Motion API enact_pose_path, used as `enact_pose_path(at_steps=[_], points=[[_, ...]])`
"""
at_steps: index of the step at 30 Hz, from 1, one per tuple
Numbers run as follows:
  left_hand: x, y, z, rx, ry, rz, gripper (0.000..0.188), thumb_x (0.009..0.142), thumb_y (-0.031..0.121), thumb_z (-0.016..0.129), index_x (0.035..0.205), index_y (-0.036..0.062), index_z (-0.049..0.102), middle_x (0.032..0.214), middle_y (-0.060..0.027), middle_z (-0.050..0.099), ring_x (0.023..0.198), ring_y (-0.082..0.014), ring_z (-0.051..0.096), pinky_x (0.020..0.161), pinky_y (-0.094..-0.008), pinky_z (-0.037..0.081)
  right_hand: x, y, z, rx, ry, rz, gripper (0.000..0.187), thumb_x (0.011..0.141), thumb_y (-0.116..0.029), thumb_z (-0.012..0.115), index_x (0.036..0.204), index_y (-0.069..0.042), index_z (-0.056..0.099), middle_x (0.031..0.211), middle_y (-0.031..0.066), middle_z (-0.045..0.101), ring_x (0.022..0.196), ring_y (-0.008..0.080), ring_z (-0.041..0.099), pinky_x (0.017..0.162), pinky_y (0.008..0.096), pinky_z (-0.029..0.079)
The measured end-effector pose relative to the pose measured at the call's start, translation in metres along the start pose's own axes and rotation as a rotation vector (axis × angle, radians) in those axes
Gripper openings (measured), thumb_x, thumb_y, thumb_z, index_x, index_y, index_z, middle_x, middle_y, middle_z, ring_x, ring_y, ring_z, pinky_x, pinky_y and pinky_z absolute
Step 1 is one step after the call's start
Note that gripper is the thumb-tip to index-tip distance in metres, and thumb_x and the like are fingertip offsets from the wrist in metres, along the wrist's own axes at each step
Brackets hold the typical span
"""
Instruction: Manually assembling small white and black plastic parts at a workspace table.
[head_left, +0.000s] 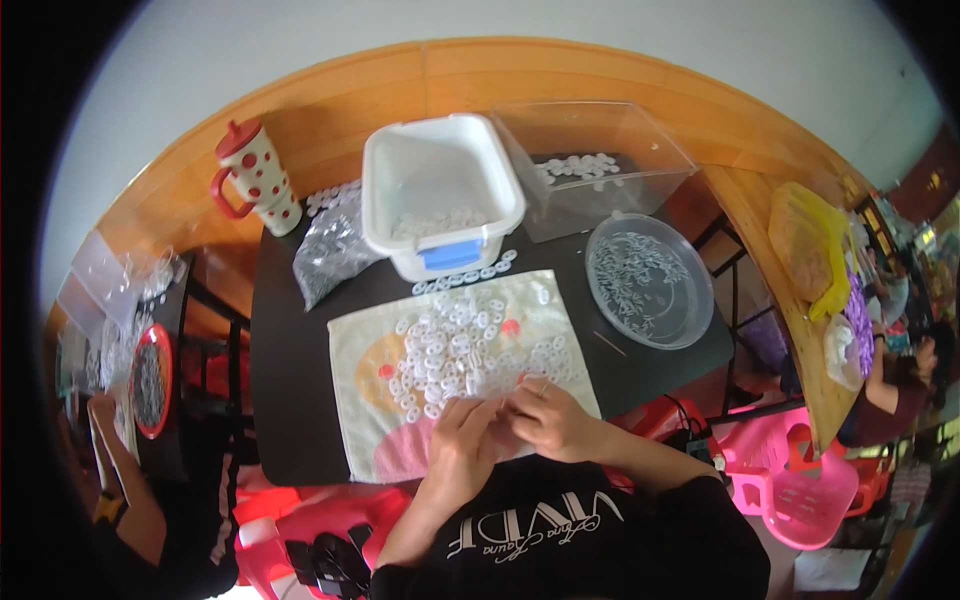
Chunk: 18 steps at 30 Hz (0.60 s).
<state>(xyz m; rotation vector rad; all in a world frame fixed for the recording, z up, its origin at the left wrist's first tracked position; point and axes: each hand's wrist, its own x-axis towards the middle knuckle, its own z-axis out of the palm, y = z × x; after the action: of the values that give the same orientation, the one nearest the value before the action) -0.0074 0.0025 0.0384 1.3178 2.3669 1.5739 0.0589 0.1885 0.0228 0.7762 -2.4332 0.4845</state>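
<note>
My left hand (462, 445) and my right hand (548, 416) meet at the near edge of a patterned towel (360, 440). The fingers of both are bent and pressed together; whatever sits between them is too small or hidden to make out. Just beyond my fingertips lies a loose heap of small white oval plastic pieces (445, 345) with holes. More translucent pieces (545, 357) are spread on the towel's right side. To the right, a round clear dish (690, 325) holds many small silvery metal pieces (635, 275). A thin stick (610, 344) lies beside that dish.
Behind the towel stand a white tub (377, 215) with a blue latch and a clear box (560, 215). A bag of metal pieces (335, 250) and a red-dotted tumbler (262, 180) are at the back left. Other people sit left and right; pink chairs (800, 495) stand nearby.
</note>
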Motion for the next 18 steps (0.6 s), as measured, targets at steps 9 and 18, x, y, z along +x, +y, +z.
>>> enact_pose_path(at_steps=[9,18], points=[[0.009,-0.005,-0.004,0.006,-0.116,0.061,0.046,0.074,-0.015,0.056,0.117,-0.0042,0.065,0.088,-0.0173,0.065,0.08,-0.0332,0.064,0.071,-0.0398,0.053,-0.002,0.002,-0.006,0.165,-0.052,0.042,0.017,0.068,-0.012,0.063,0.081,-0.003,0.056,0.093,0.0134,0.054,0.086,0.0297,0.053,0.08,0.0392,0.046],[0.013,-0.009,-0.002,-0.065,-0.131,0.006,0.051,0.072,-0.017,0.054,0.12,-0.0038,0.064,0.088,-0.0178,0.068,0.08,-0.0329,0.066,0.071,-0.0392,0.054,0.002,0.005,-0.007,0.265,-0.109,0.1,0.015,0.068,-0.01,0.063,0.077,-0.003,0.054,0.094,0.0139,0.051,0.088,0.0299,0.053,0.079,0.0386,0.046]])
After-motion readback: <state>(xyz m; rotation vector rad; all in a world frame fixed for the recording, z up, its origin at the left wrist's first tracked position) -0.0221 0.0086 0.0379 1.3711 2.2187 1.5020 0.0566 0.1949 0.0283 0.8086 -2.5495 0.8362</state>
